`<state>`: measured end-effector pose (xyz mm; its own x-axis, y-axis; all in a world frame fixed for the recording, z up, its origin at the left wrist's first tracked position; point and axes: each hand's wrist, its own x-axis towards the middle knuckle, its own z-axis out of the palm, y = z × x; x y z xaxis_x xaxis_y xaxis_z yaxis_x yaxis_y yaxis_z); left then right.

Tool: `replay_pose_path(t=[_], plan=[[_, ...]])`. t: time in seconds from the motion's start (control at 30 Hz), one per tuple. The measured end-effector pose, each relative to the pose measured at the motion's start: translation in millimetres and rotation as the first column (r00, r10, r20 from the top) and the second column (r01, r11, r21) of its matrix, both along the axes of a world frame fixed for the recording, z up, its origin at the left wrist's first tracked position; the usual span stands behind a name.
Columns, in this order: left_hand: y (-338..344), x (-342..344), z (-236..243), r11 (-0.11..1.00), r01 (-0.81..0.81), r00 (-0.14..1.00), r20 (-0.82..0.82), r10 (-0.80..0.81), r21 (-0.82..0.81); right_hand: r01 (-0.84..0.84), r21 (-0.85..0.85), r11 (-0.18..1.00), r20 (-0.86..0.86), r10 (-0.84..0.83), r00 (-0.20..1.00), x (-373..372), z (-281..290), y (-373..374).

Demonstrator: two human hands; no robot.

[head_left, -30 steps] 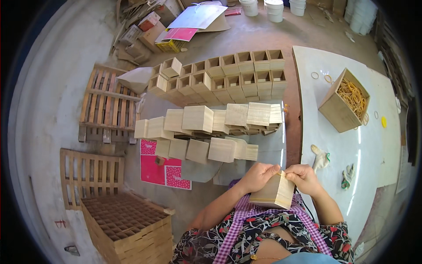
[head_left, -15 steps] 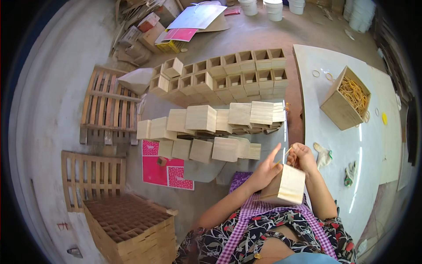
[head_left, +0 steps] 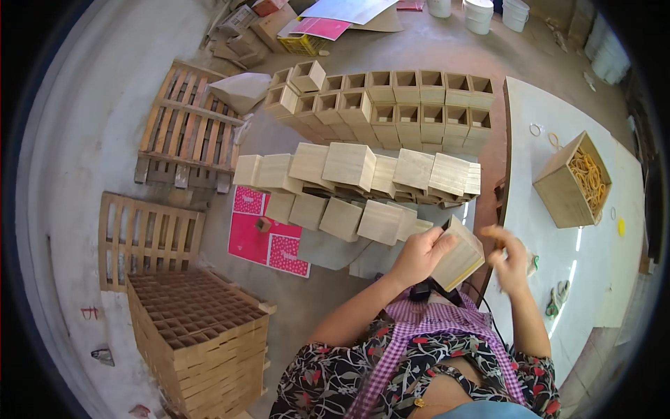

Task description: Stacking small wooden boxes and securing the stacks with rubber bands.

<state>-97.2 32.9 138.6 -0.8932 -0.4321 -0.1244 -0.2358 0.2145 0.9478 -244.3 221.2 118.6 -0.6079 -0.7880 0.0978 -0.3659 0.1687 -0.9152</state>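
Observation:
My left hand (head_left: 421,257) grips a pale wooden box (head_left: 455,264), thumb across its upper side, with the box tilted in front of my apron. A thin yellow rubber band (head_left: 466,275) runs across the box near its lower edge. Just right of the box, apart from it, is my right hand (head_left: 511,262). Its fingers are somewhat blurred but look spread, and I see nothing in them. Beyond my left hand, wooden boxes (head_left: 349,166) lie in stacked rows showing closed sides.
Upright open boxes (head_left: 398,87) form rows farther back. On the right-hand table (head_left: 558,258) are a wooden bin (head_left: 569,185) of rubber bands and a glove (head_left: 557,299). Pallets (head_left: 188,122) and a large stack of boxes (head_left: 202,363) stand left. White buckets (head_left: 479,15) are at the back.
My right hand has come off the box and moved right. The box has turned in my left hand and now tilts, with the band crossing it. The whole view has shifted.

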Motion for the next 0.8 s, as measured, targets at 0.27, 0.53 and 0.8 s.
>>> replay_pose_path(t=[0.27, 0.53, 0.8], plan=[[1.9, -8.5, -12.9, 0.989, -0.027, 0.998, -0.058, 0.035, 0.143, -0.033, -0.112, 0.993, -0.374, -0.011, 0.927, 36.2, 18.7, -16.7], [13.8, -24.5, -14.3, 0.822, 0.153, 0.988, -0.062, -0.143, 0.549, -0.028, -0.280, 0.960, -0.498, -0.120, 0.859, 27.2, 1.9, 2.6], [27.6, -49.5, 0.4, 0.881, 0.093, 0.994, -0.087, -0.059, 0.464, -0.089, -0.268, 0.959, -0.698, -0.130, 0.704, -18.4, 42.0, 7.4]])
